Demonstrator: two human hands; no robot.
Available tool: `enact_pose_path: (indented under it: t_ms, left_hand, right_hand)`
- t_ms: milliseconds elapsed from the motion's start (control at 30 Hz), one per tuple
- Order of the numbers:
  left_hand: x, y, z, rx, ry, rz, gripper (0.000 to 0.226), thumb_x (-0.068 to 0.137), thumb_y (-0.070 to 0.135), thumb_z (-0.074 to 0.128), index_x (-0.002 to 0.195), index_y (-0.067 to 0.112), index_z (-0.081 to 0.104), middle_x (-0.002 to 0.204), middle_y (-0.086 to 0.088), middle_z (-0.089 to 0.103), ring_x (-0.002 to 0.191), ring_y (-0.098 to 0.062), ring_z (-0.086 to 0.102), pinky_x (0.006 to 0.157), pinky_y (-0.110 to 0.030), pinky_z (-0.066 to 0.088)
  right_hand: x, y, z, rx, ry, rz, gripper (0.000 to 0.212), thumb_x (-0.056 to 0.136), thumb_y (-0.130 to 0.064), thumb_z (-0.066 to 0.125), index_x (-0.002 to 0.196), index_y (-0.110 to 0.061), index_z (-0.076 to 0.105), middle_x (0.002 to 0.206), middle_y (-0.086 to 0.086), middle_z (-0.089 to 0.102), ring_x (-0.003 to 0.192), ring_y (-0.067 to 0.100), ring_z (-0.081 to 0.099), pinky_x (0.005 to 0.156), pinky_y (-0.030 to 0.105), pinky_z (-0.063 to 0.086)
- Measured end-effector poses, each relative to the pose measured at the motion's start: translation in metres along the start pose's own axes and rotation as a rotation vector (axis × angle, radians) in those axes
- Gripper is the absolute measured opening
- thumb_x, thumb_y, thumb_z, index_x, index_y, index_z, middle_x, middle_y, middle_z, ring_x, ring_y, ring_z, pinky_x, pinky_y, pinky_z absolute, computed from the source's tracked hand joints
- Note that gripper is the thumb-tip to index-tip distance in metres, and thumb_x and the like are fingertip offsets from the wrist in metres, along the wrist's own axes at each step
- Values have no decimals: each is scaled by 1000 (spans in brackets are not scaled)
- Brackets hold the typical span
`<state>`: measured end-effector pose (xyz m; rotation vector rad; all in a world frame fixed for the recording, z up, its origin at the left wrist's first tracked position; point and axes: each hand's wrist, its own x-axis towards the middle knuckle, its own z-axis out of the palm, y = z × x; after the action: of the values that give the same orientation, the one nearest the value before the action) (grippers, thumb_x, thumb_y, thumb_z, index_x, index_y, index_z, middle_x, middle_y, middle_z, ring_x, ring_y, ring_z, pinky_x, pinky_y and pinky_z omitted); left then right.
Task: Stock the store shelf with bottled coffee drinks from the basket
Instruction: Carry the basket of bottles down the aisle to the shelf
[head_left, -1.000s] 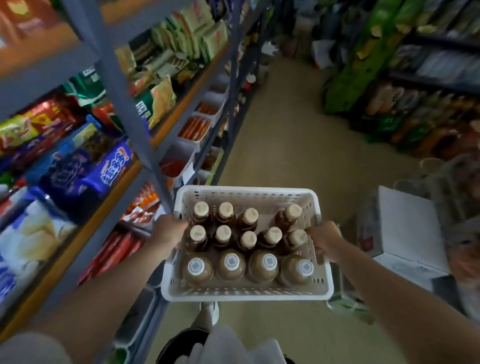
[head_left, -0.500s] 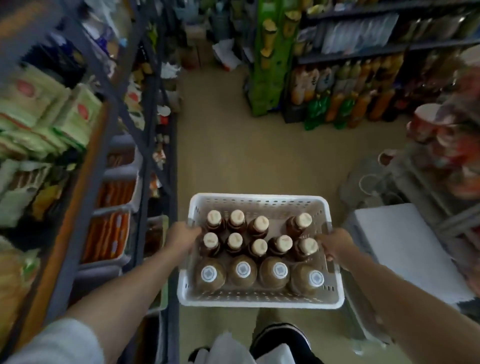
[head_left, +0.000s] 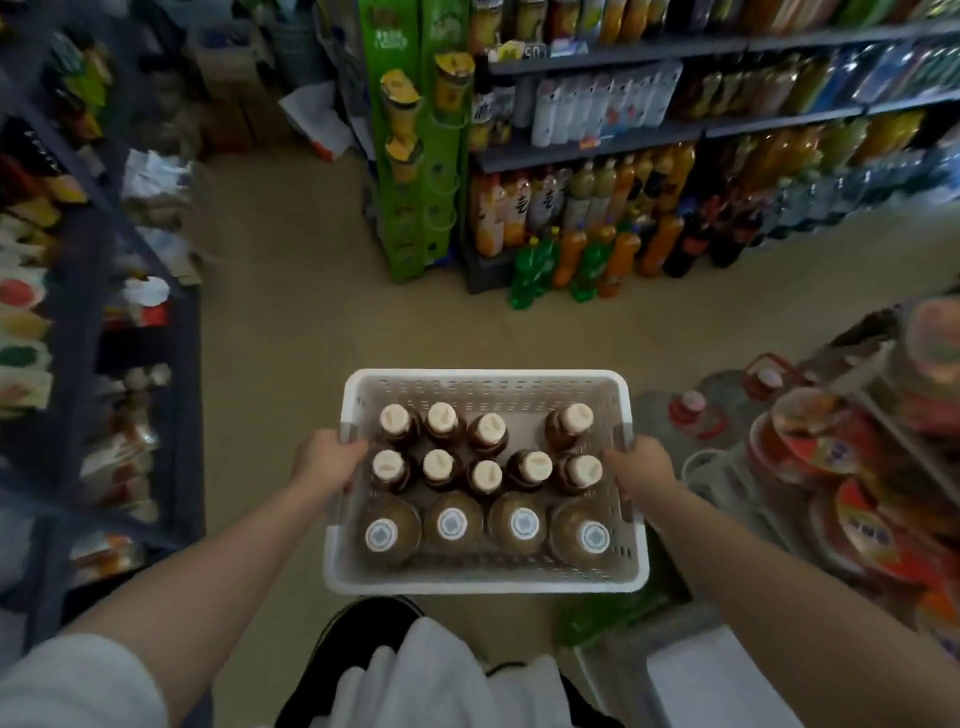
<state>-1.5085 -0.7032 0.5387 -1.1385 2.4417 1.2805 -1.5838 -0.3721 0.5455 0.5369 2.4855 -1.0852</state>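
Both arms are reaching forward and down from the body, bare from the white sleeves (head_left: 78, 680) on, elbows slightly out. The left hand (head_left: 327, 462) is clamping the left rim of the white perforated basket (head_left: 485, 584), fingers curled over the edge and thumb side outward; the right hand (head_left: 641, 467) is doing the same on the right rim, wrist bent a little inward. Both grips are closing firmly on the basket walls, and the basket is hanging level between them above the floor.

Between the two grips, the bottled coffee drinks (head_left: 441, 467) are standing upright in the basket, seen cap-up. Nearest the body, just behind the line of the hands, four wider brown bottles (head_left: 452, 525) with white ringed caps are sitting in a row, touching one another. Level with the knuckles, five slimmer bottles with cream caps are lined up; beyond the grips, toward the far wall of the basket, four more are standing, with a gap before the rightmost one.

Ahead of the basket, past the beige floor (head_left: 322, 312), a dark drinks shelf (head_left: 587, 148) is carrying orange, green and dark soft-drink bottles, some standing on the floor at its foot. A green display stand (head_left: 410, 156) is rising just left of it. To the left of the left hand, a blurred dark shelving unit (head_left: 83, 322) is holding packaged goods. To the right of the right hand, stacked red-lidded tubs (head_left: 810, 441) are crowding close to the basket's side.
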Motion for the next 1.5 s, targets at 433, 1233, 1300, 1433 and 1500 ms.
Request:
enact_pose_path:
  t_ms: [433,1233,1300,1433,1500]
  left_hand:
    - [327,290,81,164,-317,230,31,83,11,57,53,12,48,49,-10,49,44,-23,45,49,-28,37]
    - [494,850,513,338,-646,412,11,83,14,57,87,4,60,61,-12,54,51,-25,50,47,-28,42]
    - [503,897,564,360,-691,435,7,83,13,58,84,6,58,60,-11,53,48,-22,48,42,-25,40]
    - [514,993,662,436,-794,499,17,82,16,59,65,11,57,56,-10,52,49,-23,47,53,-27,41]
    - [509,1045,706,468,-817,539,12,81,16,60,72,9,61,59,-11,55,50,-23,49,50,-26,41]
  right_hand:
    - [255,-141,-18,274,205,343,29,85,-14,58,57,-11,51,60,10,55,56,23,51,54,28,41]
    - [709,-141,-386,477,506,609,21,84,-21,61,73,-4,61,81,22,65,73,34,64,64,37,51]
    - [745,-133,-417,512,538,642,20,83,-20,61,68,-7,59,76,21,64,71,34,64,64,38,52]
    - [809,-118,-474,636,609,741,18,82,-16,60,65,-8,58,70,17,61,60,28,58,57,32,48]
    - [840,-110,-508,707,660,778,16,81,-17,61,68,-8,61,77,19,64,68,30,61,62,36,50]
